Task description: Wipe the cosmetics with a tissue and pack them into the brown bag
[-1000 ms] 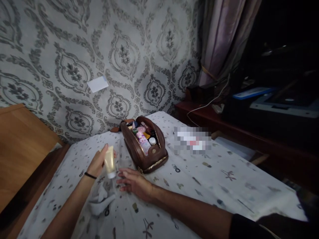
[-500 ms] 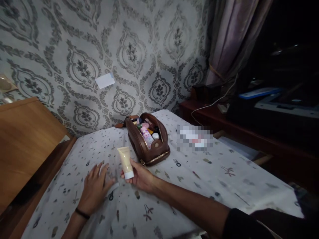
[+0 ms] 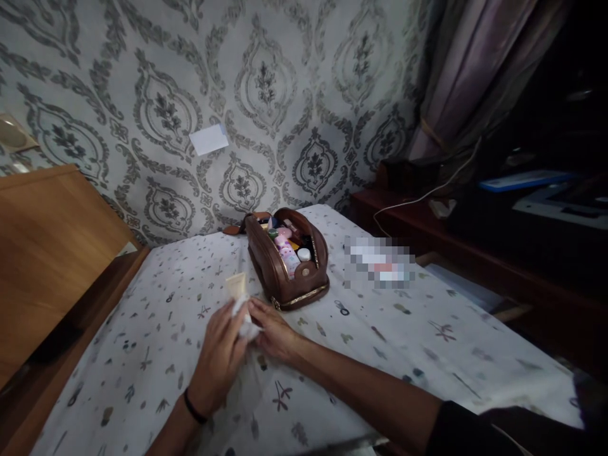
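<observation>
My right hand point(image 3: 274, 332) grips a pale cream squeeze tube point(image 3: 236, 284) near its lower end. Only the flat upper part of the tube shows; its white cap is covered. My left hand point(image 3: 219, 347), with a dark band at the wrist, presses a crumpled white tissue point(image 3: 247, 327) against the tube's lower part. Both hands meet over the patterned white cloth point(image 3: 180, 354). Just beyond them stands a brown toiletry bag point(image 3: 266, 259), unzipped, holding several small items, among them a white-lidded container point(image 3: 304, 254) and a pink patterned one point(image 3: 287, 253).
A blurred-out white and red item point(image 3: 380, 263) lies right of the bag. A wooden panel point(image 3: 61, 253) borders the cloth on the left. At the right are a dark red cabinet point(image 3: 370, 206), a white cable point(image 3: 427, 193) and a partly open drawer point(image 3: 460, 285). Patterned wall stands behind.
My left hand has moved right and closed with the white tissue around the lower part of the tube. My right hand still holds the tube. The view has shifted slightly.
</observation>
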A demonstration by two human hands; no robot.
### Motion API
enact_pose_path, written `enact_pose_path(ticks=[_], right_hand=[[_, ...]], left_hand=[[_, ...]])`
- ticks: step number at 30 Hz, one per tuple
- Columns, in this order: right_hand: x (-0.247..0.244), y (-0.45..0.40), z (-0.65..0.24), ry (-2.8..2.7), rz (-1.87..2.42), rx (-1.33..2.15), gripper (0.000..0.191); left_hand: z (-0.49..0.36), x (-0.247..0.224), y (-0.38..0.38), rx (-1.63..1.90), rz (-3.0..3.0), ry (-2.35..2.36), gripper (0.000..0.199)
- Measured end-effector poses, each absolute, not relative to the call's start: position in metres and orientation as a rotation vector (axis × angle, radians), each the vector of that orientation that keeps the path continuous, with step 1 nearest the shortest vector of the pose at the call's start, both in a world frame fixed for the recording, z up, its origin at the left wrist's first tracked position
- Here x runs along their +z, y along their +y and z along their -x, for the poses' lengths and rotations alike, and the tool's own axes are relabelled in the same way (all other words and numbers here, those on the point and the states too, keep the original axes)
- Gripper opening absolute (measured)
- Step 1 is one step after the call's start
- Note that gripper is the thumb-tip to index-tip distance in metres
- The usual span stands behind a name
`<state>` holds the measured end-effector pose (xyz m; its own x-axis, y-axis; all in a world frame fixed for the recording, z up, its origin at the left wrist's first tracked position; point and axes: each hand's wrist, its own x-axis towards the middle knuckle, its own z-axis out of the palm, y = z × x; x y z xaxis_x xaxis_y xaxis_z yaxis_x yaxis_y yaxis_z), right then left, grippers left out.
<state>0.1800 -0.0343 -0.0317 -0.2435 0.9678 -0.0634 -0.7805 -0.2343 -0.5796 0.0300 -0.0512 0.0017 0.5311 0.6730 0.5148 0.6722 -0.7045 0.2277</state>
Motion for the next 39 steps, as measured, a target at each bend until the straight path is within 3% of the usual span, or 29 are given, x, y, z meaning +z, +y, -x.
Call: enact_pose_path(ticks=[10, 17, 26, 30, 39], right_hand=[[-0.023, -0.037, -0.186, -0.574, 0.507, 1.817, 0.048], [-0.022, -0.039, -0.190, -0.706, 0.522, 1.900, 0.050], [-0.020, -0.045, -0.184, -0.772, 0.655, 1.830, 0.049], [-0.022, -0.045, -0.186, -0.739, 0.652, 1.812, 0.034], [-0.026, -0.034, -0.198, -0.536, 0.552, 1.998, 0.027]], left_hand=[[-0.061, 0.014, 0.003, 1.019, -2.496, 1.098, 0.054], [-0.051, 0.011, 0.039, 1.177, -1.674, 1.234, 0.032], [-0.032, -0.007, 0.050, 1.390, -1.355, 1.335, 0.051], [-0.032, -0.002, 0.049, 1.435, -1.204, 1.308, 0.056], [-0.060, 0.002, 0.015, 0.984, -0.673, 0.746, 0.078]])
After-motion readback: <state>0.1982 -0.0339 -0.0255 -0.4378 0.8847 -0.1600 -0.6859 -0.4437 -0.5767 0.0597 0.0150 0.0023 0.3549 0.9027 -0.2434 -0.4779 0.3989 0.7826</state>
